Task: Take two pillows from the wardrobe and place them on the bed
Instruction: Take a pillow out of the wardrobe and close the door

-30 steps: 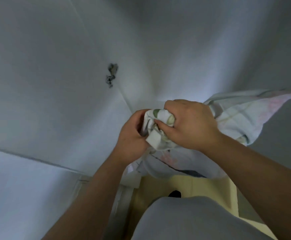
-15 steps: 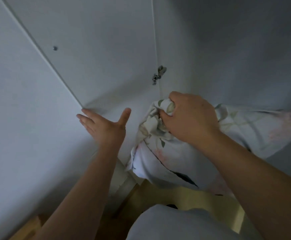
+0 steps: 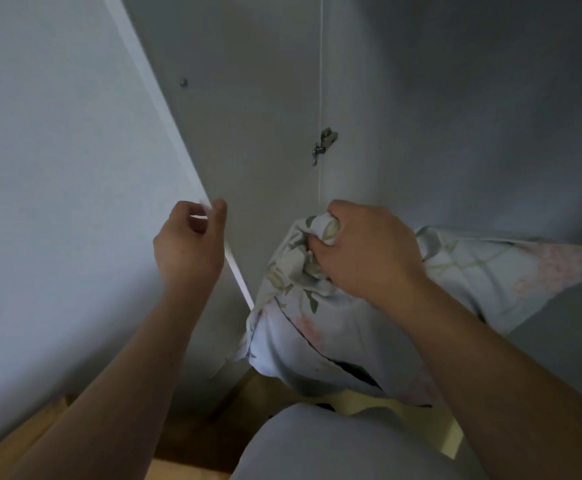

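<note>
The left hand (image 3: 189,244) curls its fingers round the white edge of the wardrobe door (image 3: 57,168). The right hand (image 3: 369,251) clutches a bunched corner of the floral pillow (image 3: 300,341). The pillow hangs just right of that door edge, before the wardrobe's grey inner panels and above the wooden floor (image 3: 22,434).

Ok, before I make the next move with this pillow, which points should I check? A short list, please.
1. Right hand grips the pillow by its bunched corner: ok.
2. Left hand holds the door edge: ok.
3. Pillow clear of the door edge: not ok, its corner lies at the edge's lower end.
4. Two pillows held: cannot tell, only one bundle shows.
5. Walking path: cannot tell, out of view.
</note>
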A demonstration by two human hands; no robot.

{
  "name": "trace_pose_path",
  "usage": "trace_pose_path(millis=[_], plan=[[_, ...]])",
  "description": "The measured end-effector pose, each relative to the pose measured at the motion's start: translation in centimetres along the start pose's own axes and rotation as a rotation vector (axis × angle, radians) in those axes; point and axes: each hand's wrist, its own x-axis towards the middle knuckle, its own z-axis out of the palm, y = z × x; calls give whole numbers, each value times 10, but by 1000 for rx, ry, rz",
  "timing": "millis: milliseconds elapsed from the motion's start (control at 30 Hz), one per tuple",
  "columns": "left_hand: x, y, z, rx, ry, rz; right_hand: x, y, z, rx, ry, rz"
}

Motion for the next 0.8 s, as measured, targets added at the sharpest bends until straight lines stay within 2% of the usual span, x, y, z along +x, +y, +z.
trace_pose_path(millis=[67,200,267,400,567,800], plan=[[-14,13,-2,44,-70,134,-6,3,1,3,-6,35],[-25,41,15,171,-253,556,-21,15,-5,30,1,116],[-26,58,29,182,-375,683,-33,23,-8,30,17,163],[-36,93,58,236,-538,820,-57,42,-18,14,57,286],[-44,129,93,237,-606,963,-72,66,-28,-25,130,411],[-53,189,165,100,-676,1136,-70,83,-34,-81,228,602]])
